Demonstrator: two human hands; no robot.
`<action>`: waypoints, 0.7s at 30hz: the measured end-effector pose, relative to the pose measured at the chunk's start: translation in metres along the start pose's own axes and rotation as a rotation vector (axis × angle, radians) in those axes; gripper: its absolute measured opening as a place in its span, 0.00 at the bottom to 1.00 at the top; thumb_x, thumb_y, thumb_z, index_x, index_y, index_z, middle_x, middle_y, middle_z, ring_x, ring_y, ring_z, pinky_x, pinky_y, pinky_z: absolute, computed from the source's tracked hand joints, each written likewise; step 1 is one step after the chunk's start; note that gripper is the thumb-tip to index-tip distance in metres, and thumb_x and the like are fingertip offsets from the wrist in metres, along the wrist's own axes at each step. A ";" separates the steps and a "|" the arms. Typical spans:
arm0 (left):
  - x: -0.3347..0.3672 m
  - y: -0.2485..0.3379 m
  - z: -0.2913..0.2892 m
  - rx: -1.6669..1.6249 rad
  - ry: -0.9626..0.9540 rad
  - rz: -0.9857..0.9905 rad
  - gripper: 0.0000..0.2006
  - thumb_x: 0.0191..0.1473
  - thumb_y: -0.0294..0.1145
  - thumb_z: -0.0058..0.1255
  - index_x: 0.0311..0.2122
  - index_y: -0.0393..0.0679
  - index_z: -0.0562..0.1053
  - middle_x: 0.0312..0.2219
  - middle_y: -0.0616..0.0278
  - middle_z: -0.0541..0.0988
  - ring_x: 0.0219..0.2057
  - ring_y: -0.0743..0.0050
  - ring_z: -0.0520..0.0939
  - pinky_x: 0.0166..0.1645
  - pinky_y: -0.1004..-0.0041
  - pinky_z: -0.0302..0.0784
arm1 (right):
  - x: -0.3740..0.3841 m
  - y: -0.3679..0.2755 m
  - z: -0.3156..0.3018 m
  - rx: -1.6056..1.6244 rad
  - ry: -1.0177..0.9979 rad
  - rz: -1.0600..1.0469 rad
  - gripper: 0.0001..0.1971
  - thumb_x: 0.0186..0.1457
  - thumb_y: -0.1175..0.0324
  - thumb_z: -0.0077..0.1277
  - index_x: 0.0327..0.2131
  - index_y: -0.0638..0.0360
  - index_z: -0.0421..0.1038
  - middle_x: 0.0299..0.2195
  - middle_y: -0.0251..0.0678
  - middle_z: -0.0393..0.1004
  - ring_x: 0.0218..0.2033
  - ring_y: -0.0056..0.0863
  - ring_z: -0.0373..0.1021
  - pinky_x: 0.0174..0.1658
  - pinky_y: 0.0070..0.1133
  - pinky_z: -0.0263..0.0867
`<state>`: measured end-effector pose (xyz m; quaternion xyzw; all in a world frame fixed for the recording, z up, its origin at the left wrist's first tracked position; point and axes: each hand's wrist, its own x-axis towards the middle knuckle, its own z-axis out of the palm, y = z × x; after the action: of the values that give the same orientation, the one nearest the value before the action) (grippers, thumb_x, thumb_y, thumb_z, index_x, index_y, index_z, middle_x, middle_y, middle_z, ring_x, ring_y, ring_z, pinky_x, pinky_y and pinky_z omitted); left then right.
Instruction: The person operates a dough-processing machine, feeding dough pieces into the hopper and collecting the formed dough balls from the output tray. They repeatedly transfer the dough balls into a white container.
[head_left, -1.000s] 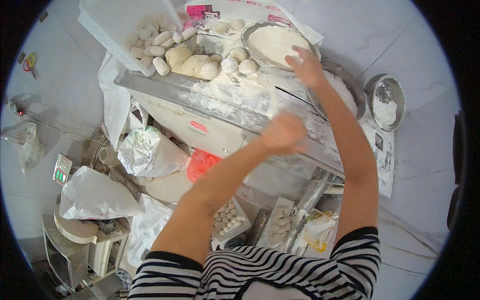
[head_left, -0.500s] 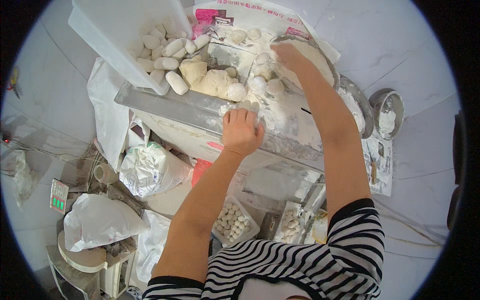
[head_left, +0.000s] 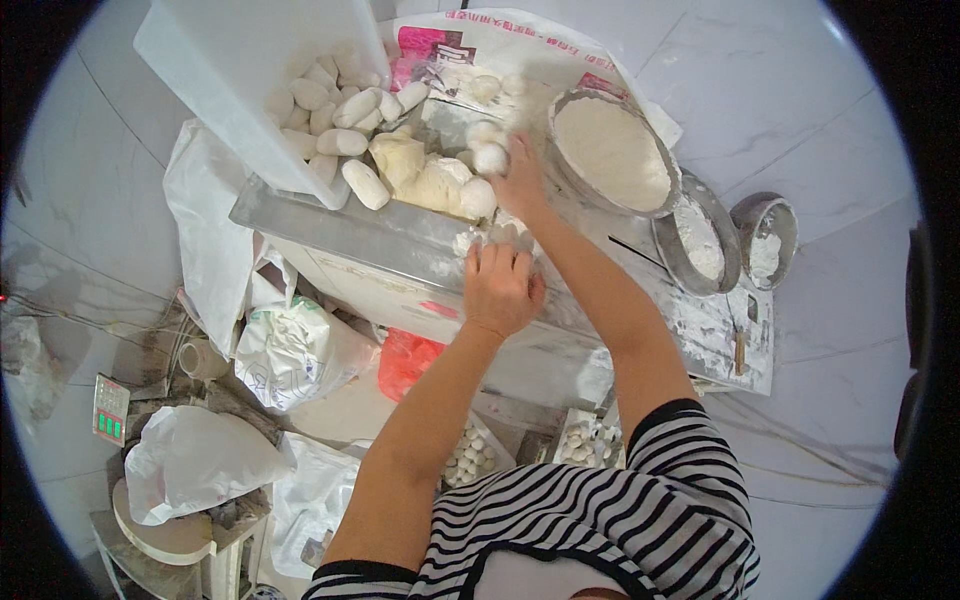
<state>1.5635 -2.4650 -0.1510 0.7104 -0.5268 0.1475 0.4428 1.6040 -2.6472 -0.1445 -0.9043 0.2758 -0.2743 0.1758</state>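
Observation:
On the floury metal worktop, a yellowish dough lump [head_left: 425,182] lies with a floured dough ball [head_left: 477,199] against its right end. Just beyond, more white dough balls [head_left: 489,157] are gathered together. My right hand [head_left: 521,182] is cupped against their right side, its fingers stretched out and partly hidden. My left hand [head_left: 501,288] rests at the worktop's near edge with fingers curled down; whatever lies under them is floury and mostly hidden. To the right stands a round pan of flour [head_left: 615,150].
A tilted white plastic bin [head_left: 200,85] spills long dough pieces [head_left: 352,108] at the left. Two metal bowls with flour [head_left: 700,235] [head_left: 768,250] stand at the right. Below are white sacks [head_left: 300,345], a red bag [head_left: 408,362] and a tray of small white balls [head_left: 470,458].
My right hand has left the flour pan and come left and nearer, beside the dough balls, which are now bunched farther left. My left hand stays curled at the edge, slightly shifted right.

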 end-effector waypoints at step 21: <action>0.001 0.003 0.000 0.043 -0.083 -0.043 0.17 0.39 0.38 0.53 0.37 0.43 0.72 0.35 0.55 0.71 0.41 0.53 0.71 0.54 0.48 0.61 | 0.158 0.028 -0.104 0.555 -0.484 -0.123 0.19 0.54 0.52 0.52 0.43 0.52 0.77 0.39 0.34 0.78 0.36 0.22 0.73 0.40 0.19 0.69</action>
<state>1.5614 -2.4653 -0.1493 0.7364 -0.5260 0.1194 0.4083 1.6410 -2.7810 -0.0126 -0.8758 0.0863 -0.1271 0.4577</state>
